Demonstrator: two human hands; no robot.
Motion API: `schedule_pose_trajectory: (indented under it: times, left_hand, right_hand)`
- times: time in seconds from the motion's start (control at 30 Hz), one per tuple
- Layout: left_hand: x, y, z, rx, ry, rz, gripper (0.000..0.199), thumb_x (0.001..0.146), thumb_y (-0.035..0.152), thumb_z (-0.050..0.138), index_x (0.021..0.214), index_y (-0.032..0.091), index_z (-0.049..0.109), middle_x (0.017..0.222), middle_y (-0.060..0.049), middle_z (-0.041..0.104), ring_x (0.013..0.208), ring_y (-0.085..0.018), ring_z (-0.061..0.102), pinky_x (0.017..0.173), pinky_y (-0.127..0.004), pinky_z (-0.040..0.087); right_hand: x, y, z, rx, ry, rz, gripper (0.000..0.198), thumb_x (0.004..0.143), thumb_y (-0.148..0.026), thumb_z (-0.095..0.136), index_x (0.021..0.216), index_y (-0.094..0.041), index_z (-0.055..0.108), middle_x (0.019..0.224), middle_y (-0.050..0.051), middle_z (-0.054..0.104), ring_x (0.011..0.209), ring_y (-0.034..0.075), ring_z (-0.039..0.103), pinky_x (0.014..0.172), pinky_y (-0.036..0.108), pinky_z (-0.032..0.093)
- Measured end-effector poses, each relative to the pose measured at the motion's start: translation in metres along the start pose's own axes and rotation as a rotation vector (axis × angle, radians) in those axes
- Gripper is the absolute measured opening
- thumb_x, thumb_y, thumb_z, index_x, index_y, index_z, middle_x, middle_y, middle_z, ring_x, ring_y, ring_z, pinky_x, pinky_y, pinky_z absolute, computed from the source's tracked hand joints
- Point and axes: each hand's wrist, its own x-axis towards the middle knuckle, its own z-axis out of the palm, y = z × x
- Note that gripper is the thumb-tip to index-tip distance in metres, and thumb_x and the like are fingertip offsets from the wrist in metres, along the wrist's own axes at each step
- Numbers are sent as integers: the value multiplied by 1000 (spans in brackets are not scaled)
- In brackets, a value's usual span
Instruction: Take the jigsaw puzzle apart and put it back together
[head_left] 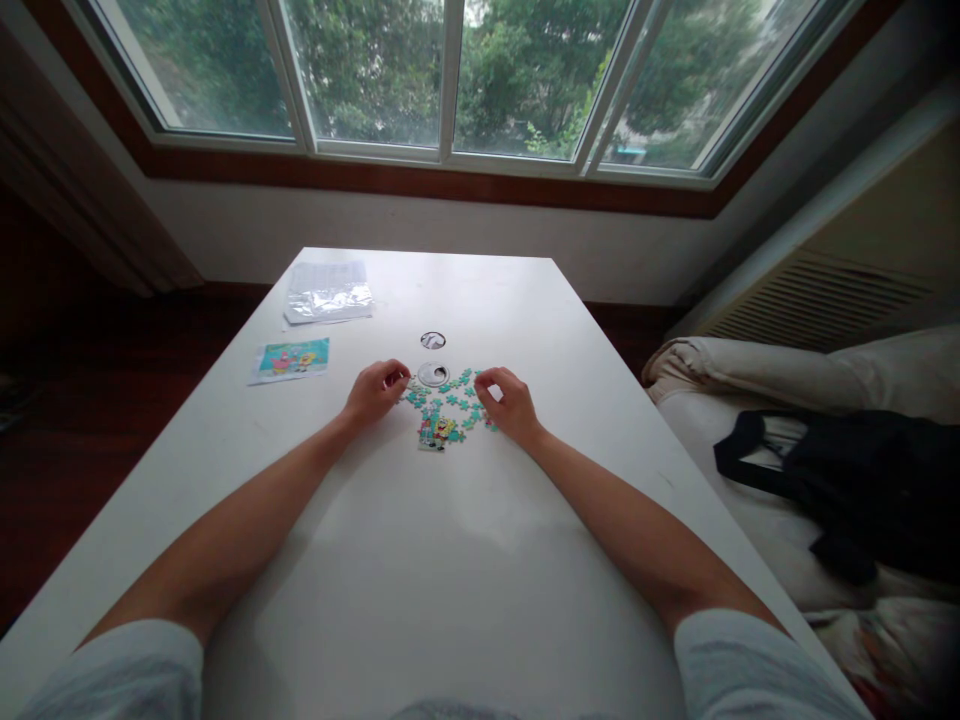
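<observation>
Several small teal jigsaw puzzle pieces (463,404) lie loose on the white table (480,560) between my two hands. A joined section of the puzzle (433,432), showing a yellow cartoon figure, sits at their near side. My left hand (377,387) is at the left edge of the pieces, fingers curled and pinched. At the right edge, my right hand (508,402) has thumb and index finger brought together in a ring. Whatever either fingertip pinches is too small to tell. A round grey-and-white disc (433,374) lies just behind the pieces.
Another round disc (433,340) lies farther back. On the left are a colourful cartoon picture sheet (291,358) and a clear plastic bag with papers (328,292). Beyond the table is a window (375,80); dark clothing (862,490) lies on a pale sofa (705,400) to the right.
</observation>
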Motion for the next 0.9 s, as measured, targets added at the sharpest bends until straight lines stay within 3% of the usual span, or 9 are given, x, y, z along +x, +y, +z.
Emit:
schedule_pose_trajectory:
  times: [0.27, 0.4, 0.6, 0.73, 0.9]
  left_hand:
    - [4, -9, -6, 196, 82, 45, 11, 89, 24, 57, 89, 22, 68, 89, -4, 70, 88, -22, 59, 89, -38, 42]
    - [4, -11, -6, 253, 107, 25, 11, 90, 24, 58, 89, 22, 68, 92, -4, 71, 92, -23, 59, 90, -39, 40]
    - [6, -17, -7, 280, 144, -47, 11, 89, 24, 58, 89, 22, 69, 94, -4, 71, 94, -24, 59, 92, -40, 39]
    - [6, -19, -7, 261, 142, -65, 11, 88, 25, 58, 89, 22, 69, 94, -4, 71, 94, -24, 59, 93, -40, 40]
    - [7, -22, -9, 277, 165, -78, 11, 88, 24, 59, 89, 23, 69, 93, -5, 71, 94, -25, 59, 92, -40, 40]
  right_hand:
    - [18, 28, -28, -196, -12, 134, 11, 92, -28, 58, 92, -21, 66, 90, 4, 71, 89, 20, 63, 77, 31, 47]
    - [26, 24, -48, -395, -222, 171, 13, 92, -30, 61, 87, -21, 69, 74, 1, 67, 70, 17, 58, 67, 28, 40]
    - [21, -6, -55, -586, -600, 112, 23, 87, -46, 74, 79, -24, 71, 76, 1, 72, 65, 16, 59, 57, 27, 31]
    - [15, -12, -47, -676, -610, 122, 25, 81, -46, 81, 78, -24, 70, 81, 4, 74, 69, 18, 62, 57, 28, 31]
    - [14, -7, -43, -661, -593, 112, 14, 88, -36, 74, 81, -24, 69, 83, 4, 74, 71, 19, 63, 57, 29, 30]
